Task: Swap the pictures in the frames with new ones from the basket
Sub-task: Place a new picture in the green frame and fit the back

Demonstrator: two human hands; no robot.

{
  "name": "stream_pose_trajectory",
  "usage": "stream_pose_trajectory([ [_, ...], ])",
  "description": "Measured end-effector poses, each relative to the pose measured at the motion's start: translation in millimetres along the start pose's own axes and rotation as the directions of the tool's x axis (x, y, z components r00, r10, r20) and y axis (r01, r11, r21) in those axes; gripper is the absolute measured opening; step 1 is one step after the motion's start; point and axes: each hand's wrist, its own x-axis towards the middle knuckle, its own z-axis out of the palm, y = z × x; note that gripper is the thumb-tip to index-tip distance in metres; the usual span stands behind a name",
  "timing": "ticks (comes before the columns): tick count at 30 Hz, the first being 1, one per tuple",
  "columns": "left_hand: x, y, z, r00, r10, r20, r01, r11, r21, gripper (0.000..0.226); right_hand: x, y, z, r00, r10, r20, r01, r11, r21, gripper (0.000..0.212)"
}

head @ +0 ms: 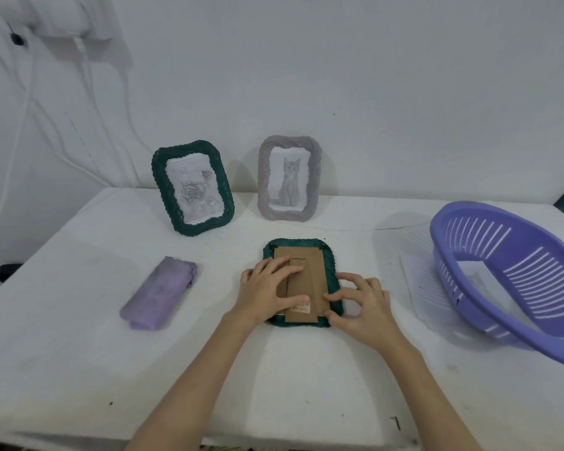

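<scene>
A dark green frame [331,255] lies face down in the middle of the table, its brown cardboard back [310,260] facing up. My left hand [267,288] rests flat on the cardboard back, fingers straight. My right hand [362,302] touches the frame's lower right edge with curled fingertips. Two frames stand against the wall: a green one with a rose picture [194,187] and a grey one with a cat picture [288,179]. The purple basket [502,281] sits tilted at the right with a picture [472,275] showing inside it.
A folded purple cloth [160,294] lies left of the face-down frame. A sheet of paper [420,281] lies under the basket's left side. White cables hang down the wall at the far left. A white cloth covers the table [79,336].
</scene>
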Motion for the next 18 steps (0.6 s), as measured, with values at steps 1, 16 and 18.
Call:
stream_pose_trajectory([
  [1,0,0,0,1.0,0.001,-0.001,-0.001,1.0,0.003,0.063,-1,-1,1,1.0,0.007,-0.005,-0.007,1.0,0.001,0.021],
  [16,-12,-8,-27,0.999,0.041,0.034,-0.036,0.991,-0.132,0.037,-1,-26,9,0.994,0.098,0.057,-0.078,0.958,-0.276,0.05],
  [18,-20,-15,-34,0.996,0.061,0.058,-0.054,0.99,-0.127,0.038,-1,-25,9,0.993,0.098,0.06,-0.078,0.957,-0.28,0.05],
])
